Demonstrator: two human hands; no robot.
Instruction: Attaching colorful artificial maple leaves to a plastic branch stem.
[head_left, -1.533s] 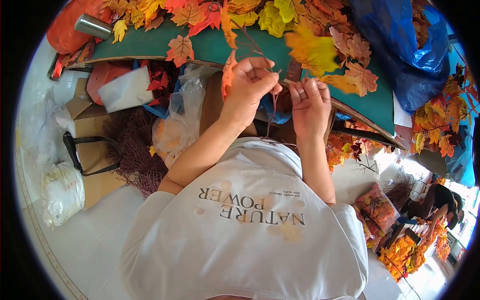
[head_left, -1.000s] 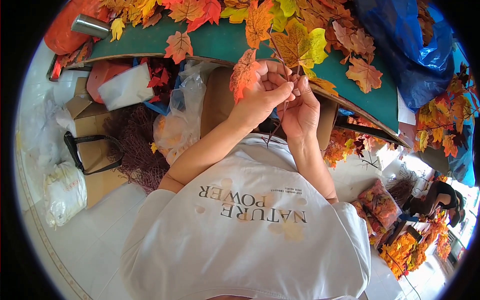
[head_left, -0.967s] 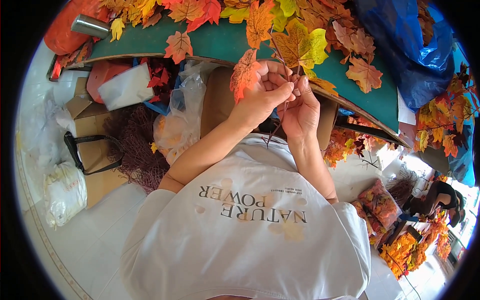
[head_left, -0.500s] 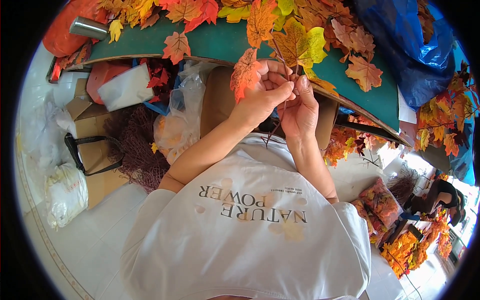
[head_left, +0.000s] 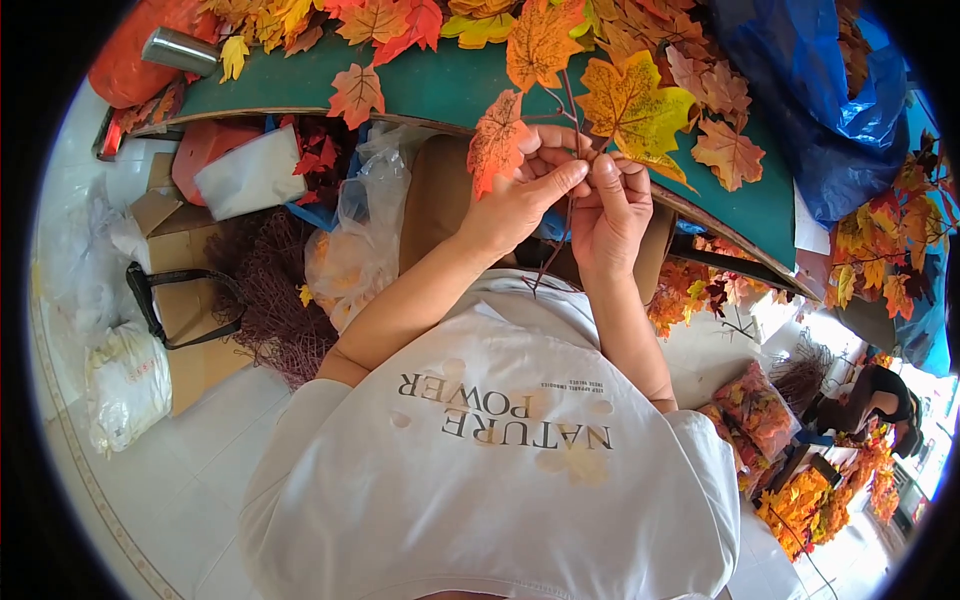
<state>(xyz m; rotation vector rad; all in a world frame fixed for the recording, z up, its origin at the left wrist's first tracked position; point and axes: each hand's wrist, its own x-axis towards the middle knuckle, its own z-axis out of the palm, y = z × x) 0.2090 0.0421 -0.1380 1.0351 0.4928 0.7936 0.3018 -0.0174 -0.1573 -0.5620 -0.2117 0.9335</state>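
Observation:
Near the front edge of the green table (head_left: 440,85), both hands are together at a thin brown artificial branch (head_left: 571,95). My left hand (head_left: 508,208) pinches the branch between thumb and fingers. My right hand (head_left: 610,225) is closed at the base of a yellow-green maple leaf (head_left: 638,108), its fingertips almost meeting the left ones; the exact joint is hidden by the fingers. An orange leaf (head_left: 543,42) tops the branch, and a red-orange leaf (head_left: 496,140) sticks out on the left. The bare lower stem (head_left: 545,268) hangs below the hands toward my shirt.
Loose autumn leaves (head_left: 725,150) lie along the table, with a metal cylinder (head_left: 180,51) at far left and a blue plastic bag (head_left: 800,110) at right. Below left are a cardboard box (head_left: 190,290), a heap of brown stems (head_left: 275,300) and a clear bag (head_left: 350,240).
The yellow-green leaf has swung to the right, along with my right hand, whose fingers are now more curled. The top orange leaf has shifted slightly right; my left hand has barely moved.

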